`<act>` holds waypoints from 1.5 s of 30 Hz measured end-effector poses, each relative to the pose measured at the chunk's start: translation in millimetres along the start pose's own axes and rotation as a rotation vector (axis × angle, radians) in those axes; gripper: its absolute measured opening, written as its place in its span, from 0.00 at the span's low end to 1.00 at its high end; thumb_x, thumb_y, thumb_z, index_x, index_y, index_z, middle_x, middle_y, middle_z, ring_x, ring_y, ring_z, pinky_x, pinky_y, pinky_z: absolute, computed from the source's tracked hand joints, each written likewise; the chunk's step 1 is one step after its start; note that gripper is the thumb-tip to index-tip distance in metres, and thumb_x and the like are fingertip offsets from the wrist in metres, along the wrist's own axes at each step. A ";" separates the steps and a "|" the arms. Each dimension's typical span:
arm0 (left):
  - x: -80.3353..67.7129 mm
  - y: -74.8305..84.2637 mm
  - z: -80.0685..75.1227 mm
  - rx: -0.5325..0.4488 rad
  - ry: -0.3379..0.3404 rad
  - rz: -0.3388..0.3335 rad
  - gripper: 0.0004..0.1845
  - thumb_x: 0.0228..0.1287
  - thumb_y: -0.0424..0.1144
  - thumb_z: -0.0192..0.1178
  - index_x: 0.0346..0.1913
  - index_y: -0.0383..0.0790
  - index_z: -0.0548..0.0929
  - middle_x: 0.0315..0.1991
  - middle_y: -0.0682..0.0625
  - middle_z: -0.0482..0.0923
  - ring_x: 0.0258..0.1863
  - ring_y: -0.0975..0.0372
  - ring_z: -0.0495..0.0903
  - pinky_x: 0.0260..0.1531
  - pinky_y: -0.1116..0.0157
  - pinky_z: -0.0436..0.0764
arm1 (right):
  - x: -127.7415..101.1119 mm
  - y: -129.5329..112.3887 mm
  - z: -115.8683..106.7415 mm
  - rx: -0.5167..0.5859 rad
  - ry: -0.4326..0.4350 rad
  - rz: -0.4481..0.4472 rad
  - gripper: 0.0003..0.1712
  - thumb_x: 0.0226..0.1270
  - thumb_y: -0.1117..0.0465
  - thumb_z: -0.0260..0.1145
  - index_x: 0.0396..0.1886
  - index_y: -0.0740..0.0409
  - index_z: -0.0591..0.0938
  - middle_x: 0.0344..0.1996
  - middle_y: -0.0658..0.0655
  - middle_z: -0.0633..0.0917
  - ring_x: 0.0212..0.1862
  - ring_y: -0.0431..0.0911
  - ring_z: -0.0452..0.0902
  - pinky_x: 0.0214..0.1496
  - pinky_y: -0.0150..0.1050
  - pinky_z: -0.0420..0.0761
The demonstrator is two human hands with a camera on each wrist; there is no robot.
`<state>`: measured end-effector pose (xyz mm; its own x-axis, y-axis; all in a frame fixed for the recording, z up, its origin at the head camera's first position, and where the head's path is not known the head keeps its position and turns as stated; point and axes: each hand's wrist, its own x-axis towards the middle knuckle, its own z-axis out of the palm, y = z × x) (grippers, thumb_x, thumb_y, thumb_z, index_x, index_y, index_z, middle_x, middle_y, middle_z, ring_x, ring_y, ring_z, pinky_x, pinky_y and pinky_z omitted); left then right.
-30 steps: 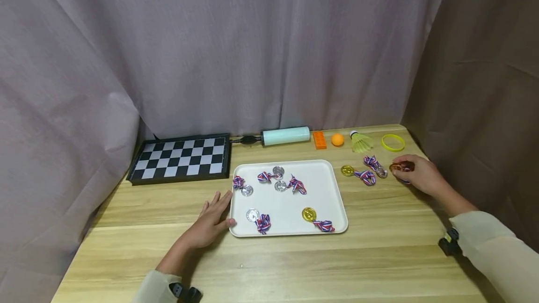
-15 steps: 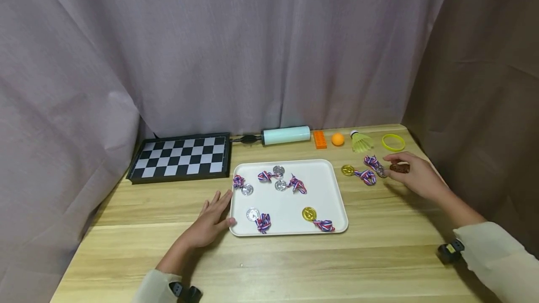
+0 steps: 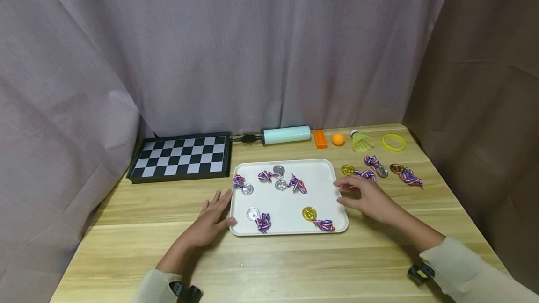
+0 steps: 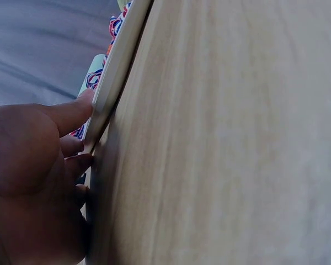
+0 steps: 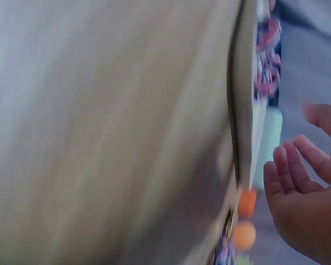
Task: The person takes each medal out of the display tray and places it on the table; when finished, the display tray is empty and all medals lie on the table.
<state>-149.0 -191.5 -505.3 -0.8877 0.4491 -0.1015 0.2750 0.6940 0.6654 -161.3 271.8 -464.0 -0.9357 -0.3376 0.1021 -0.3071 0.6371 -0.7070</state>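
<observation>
A white tray point(image 3: 325, 191) lies mid-table with several silver medals and one gold medal point(image 3: 309, 213) on striped ribbons. My left hand point(image 3: 220, 210) rests flat on the table, fingers straight, thumb against the tray's left rim point(image 4: 117, 66). My right hand point(image 3: 355, 194) hovers by the tray's right edge with relaxed fingers and holds nothing; the right wrist view shows this hand point(image 5: 306, 199) blurred beside the tray rim point(image 5: 245, 110). A bronze medal point(image 3: 397, 168) with its ribbon lies on the table at the far right, next to a silver medal point(image 3: 381, 171) and a gold one point(image 3: 347, 169).
A chessboard point(image 3: 182, 155) lies at the back left. Along the back edge sit a pale green cylinder point(image 3: 286, 135), an orange brick point(image 3: 319, 139), an orange ball point(image 3: 338, 139), a yellow shuttlecock point(image 3: 360, 141) and a yellow wristband point(image 3: 393, 142). Curtains close off the back and both sides.
My right hand let go of the bronze medal at the far right and moved left to the tray's right edge. The left hand has stayed put.
</observation>
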 end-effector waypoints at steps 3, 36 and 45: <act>0.1 0.4 -0.2 0.001 0.001 -0.002 0.43 0.77 0.47 0.57 0.83 0.39 0.47 0.84 0.43 0.45 0.83 0.43 0.35 0.77 0.37 0.31 | 1.3 -11.1 17.4 0.025 -0.058 0.004 0.23 0.64 0.63 0.77 0.57 0.61 0.84 0.51 0.58 0.86 0.53 0.53 0.82 0.59 0.47 0.83; 0.3 0.8 -0.5 0.000 0.002 -0.002 0.43 0.77 0.47 0.58 0.83 0.39 0.47 0.84 0.43 0.45 0.83 0.43 0.35 0.77 0.37 0.31 | 9.4 -29.9 64.1 -0.079 -0.165 -0.060 0.22 0.57 0.60 0.81 0.52 0.55 0.86 0.48 0.50 0.84 0.51 0.45 0.79 0.55 0.43 0.81; 1.4 -2.2 0.5 0.000 -0.014 -0.007 0.43 0.78 0.48 0.57 0.84 0.40 0.46 0.84 0.44 0.44 0.83 0.44 0.34 0.77 0.38 0.30 | 9.4 -28.8 64.3 -0.102 -0.169 -0.109 0.20 0.55 0.63 0.81 0.47 0.53 0.84 0.44 0.48 0.82 0.50 0.43 0.78 0.59 0.45 0.79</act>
<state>-150.7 -192.1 -507.3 -0.8846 0.4516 -0.1163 0.2687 0.6974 0.6644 -150.0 205.7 -487.6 -0.8563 -0.5142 0.0493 -0.4287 0.6541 -0.6232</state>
